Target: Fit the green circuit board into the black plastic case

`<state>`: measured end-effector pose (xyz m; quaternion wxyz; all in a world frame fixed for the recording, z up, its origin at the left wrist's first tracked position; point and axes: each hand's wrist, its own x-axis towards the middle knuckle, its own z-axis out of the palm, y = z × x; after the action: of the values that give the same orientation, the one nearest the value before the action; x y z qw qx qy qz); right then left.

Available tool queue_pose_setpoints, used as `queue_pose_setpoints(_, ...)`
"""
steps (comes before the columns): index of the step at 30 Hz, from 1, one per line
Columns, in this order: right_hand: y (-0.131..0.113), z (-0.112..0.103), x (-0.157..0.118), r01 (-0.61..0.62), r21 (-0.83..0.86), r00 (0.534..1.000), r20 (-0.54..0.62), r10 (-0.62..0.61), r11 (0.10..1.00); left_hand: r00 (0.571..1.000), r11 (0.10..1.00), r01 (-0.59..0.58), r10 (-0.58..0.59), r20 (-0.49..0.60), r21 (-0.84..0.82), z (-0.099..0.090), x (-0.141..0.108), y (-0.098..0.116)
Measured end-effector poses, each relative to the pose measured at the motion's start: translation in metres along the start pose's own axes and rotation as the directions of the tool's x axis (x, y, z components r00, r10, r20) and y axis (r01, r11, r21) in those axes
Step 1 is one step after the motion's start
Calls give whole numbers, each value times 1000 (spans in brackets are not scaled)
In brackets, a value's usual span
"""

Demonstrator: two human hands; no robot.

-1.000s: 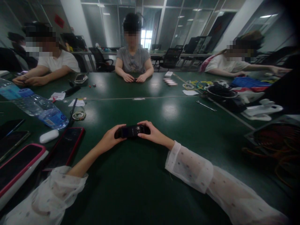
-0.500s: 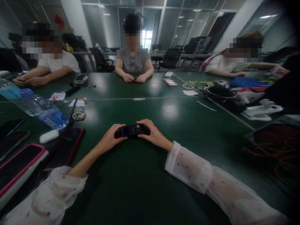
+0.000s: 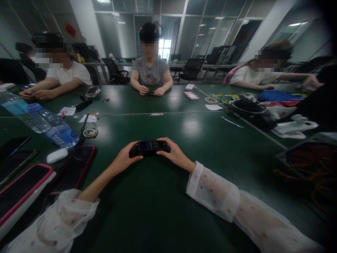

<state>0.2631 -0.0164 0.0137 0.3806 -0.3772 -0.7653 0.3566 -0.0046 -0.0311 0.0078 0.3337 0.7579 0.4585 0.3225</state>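
Dark green table, phones (one red-edged), plastic bottles, wrench

"From where I stand, the surface is smooth and glossy, mirroring pale patches of light."

"And the handheld device looks to be dark plastic, while the sleeve is sheer, crinkled cloth."

"Clear plastic forms the bottle over here; the small case is smooth, white and plastic-looking."

"Silvery metal marks the wrench, and the slip of paper looks matt."
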Motion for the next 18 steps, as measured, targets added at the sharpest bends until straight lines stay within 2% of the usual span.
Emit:
queue_pose_setpoints(6,10,2,0,-24,82,995,-93,31,996,998,995,55,-55,-4,89,0,0,-1)
queue_pose_setpoints(9,15,2,2,-35,126,978,-200,60,991,999,995,32,-31,-6,99,-1,0,0)
queue_pose_setpoints(11,17,1,3,-34,124,942,-328,73,992,1000,996,22,-21,-15,92,-1,0,1)
queue_pose_setpoints(14,22,-2,4,-48,69,846,-528,77,996,1000,997,25,-24,-13,79,-2,-1,2)
queue_pose_setpoints(16,30,-4,4,-93,23,788,-610,88,995,1000,997,29,-29,-3,77,-3,-2,3)
queue_pose_setpoints(18,39,-6,4,-157,-28,749,-655,101,987,999,996,32,-33,1,79,-3,-2,4)
